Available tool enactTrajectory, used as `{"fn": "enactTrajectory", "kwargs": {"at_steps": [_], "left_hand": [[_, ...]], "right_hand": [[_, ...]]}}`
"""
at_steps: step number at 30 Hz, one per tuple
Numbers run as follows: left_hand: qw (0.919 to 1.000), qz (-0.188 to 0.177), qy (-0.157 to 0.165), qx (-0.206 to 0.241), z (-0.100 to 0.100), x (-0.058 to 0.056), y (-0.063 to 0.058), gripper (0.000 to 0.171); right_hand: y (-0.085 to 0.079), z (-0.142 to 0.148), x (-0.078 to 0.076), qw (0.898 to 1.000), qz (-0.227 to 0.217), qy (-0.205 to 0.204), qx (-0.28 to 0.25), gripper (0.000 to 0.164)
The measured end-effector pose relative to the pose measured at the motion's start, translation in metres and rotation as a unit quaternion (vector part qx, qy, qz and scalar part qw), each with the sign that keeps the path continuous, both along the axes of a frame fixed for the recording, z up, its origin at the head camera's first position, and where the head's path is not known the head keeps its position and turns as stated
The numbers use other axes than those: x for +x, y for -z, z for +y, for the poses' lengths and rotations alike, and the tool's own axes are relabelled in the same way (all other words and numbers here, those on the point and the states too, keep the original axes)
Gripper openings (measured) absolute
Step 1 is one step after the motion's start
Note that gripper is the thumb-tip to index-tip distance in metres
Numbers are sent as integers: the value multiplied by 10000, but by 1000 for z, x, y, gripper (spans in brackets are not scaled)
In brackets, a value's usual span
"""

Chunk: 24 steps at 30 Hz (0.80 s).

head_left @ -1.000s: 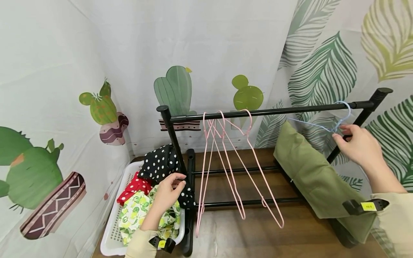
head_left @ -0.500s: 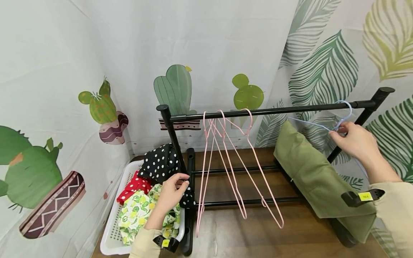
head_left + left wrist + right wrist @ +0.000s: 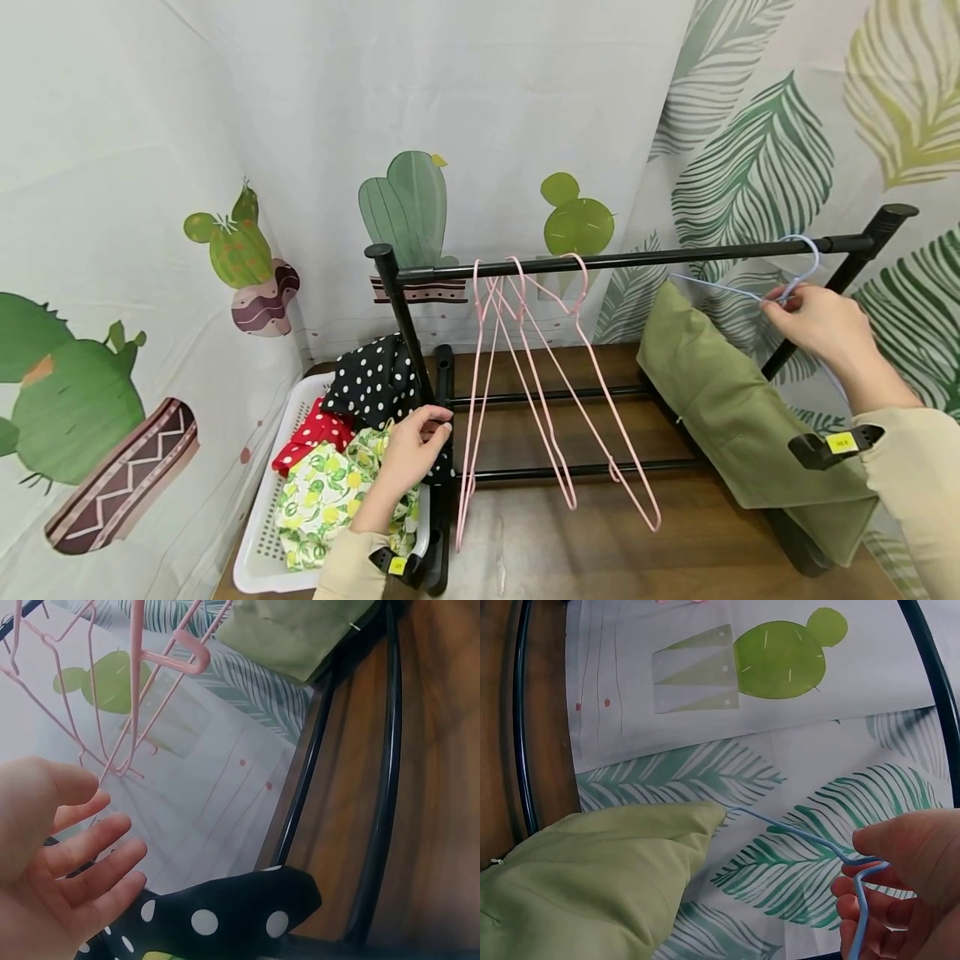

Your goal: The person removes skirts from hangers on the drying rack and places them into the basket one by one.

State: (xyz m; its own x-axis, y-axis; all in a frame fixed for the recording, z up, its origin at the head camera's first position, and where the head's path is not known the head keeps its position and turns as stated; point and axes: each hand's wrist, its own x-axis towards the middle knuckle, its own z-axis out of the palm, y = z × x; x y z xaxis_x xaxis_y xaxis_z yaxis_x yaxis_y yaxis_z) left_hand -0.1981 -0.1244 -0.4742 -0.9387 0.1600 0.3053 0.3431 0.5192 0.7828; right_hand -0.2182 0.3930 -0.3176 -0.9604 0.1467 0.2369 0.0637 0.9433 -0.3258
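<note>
My right hand [image 3: 823, 327] grips the neck of a light blue hanger [image 3: 802, 834], just below its hook, which loops over the black rail at its right end. The thumb lies on one side of the wire, with curled fingers behind it. One hanger arm runs to the upper corner of an olive-green cloth [image 3: 720, 408], seemingly a garment, hanging beneath. My left hand [image 3: 416, 442] holds nothing, its fingers loosely bent, over the right side of a white basket [image 3: 251, 546]. A black polka-dot cloth [image 3: 225, 919] lies just beyond those fingers.
The black clothes rack [image 3: 645, 260] stands on a wooden surface [image 3: 600, 558], with two low crossbars. Several pink hangers [image 3: 531, 367] hang from its left half. The basket beside the left post also holds red dotted cloth [image 3: 318, 437] and lemon-print cloth [image 3: 322, 500].
My right hand has shifted slightly left and closed around the blue hanger's neck. My left hand has drifted a little to the right, toward the rack's left post.
</note>
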Motion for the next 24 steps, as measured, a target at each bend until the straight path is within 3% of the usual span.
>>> {"fn": "enactTrajectory", "kwargs": {"at_steps": [15, 24], "left_hand": [[9998, -7, 180, 44, 15, -2, 5, 13], [9996, 239, 174, 36, 21, -1, 8, 16]], "right_hand": [[-1, 3, -9, 9998, -173, 88, 68, 39], [-1, 3, -10, 9993, -267, 192, 166, 36]]}}
